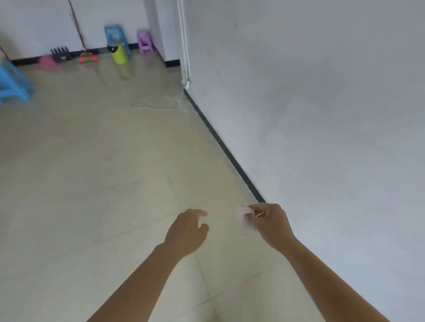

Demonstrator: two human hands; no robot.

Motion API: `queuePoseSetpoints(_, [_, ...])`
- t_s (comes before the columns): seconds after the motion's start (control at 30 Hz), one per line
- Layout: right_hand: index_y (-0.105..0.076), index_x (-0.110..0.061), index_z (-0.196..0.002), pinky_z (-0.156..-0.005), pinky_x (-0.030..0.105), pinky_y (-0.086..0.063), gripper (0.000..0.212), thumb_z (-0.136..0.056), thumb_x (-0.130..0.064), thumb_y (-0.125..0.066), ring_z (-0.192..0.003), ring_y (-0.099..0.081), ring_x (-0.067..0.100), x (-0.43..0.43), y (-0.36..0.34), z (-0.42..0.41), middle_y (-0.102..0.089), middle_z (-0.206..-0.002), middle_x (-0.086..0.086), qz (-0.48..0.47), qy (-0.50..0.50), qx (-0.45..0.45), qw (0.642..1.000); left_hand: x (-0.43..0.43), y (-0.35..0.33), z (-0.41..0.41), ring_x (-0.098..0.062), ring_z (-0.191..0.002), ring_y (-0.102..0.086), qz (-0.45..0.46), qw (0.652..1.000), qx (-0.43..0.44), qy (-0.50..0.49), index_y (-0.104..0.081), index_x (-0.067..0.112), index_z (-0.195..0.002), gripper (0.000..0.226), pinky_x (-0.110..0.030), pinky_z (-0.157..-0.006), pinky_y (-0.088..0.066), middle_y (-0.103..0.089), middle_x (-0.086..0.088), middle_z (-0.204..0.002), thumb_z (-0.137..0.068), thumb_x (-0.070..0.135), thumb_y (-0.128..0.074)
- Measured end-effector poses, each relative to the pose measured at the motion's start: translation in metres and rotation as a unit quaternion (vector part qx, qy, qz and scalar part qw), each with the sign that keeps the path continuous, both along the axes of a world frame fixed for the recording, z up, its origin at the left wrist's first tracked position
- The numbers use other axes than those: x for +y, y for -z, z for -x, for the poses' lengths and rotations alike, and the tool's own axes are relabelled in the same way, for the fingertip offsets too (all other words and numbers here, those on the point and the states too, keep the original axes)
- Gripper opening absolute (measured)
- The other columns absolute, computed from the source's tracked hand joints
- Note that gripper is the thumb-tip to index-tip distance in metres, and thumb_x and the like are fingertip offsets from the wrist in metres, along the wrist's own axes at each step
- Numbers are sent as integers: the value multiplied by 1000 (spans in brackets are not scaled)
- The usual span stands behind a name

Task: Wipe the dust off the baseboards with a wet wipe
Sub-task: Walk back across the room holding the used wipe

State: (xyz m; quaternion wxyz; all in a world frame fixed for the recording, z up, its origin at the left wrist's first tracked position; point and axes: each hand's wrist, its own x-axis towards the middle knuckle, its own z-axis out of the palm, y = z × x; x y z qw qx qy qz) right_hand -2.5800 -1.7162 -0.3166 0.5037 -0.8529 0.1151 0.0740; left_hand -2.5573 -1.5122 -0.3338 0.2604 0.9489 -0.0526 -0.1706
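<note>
Both our forearms [139, 283] show bare along all their visible length. Our left hand [187, 231] and right hand [272, 221] are bare too.

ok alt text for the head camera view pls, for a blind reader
A person's right hand pinches a white wet wipe near the dark baseboard of a white wall; the left hand hangs open and empty beside it over a beige tiled floor. Plastic stools, a broom and a yellow-green bin stand by the far wall.

Soft, even daylight, no hard shadows. Whole frame motion-blurred, stools [7, 79] smeared. Glossy floor [85, 166] shows faint reflections far end. Wide-angle bends wall [326, 107] lines.
</note>
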Motion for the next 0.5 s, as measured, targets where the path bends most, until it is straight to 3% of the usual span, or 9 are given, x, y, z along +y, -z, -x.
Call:
queuePoseSetpoints(0.17, [-73,-21,-79,-54,18,-37,13,-82,-16,-62,-54,-51,4,78,-8,-110,-64,-62,-10,17,-85,6,996,74,-10,-83,-13,-129,-42,14,998,-11,-67,-48,23,-135,42,-28,-107,-33,-46,5,-142,-94,22,-44])
queuePoseSetpoints(0.5, [-74,-21,-89,-52,7,-37,16,-83,-17,-61,-56,-56,-3,153,4,-372,-68,-71,-11,32,-107,-22,993,133,2,-340,-15,-123,-46,48,995,-28,-81,-48,23,-135,41,-28,-104,-36,-47,5,-140,-93,22,-44])
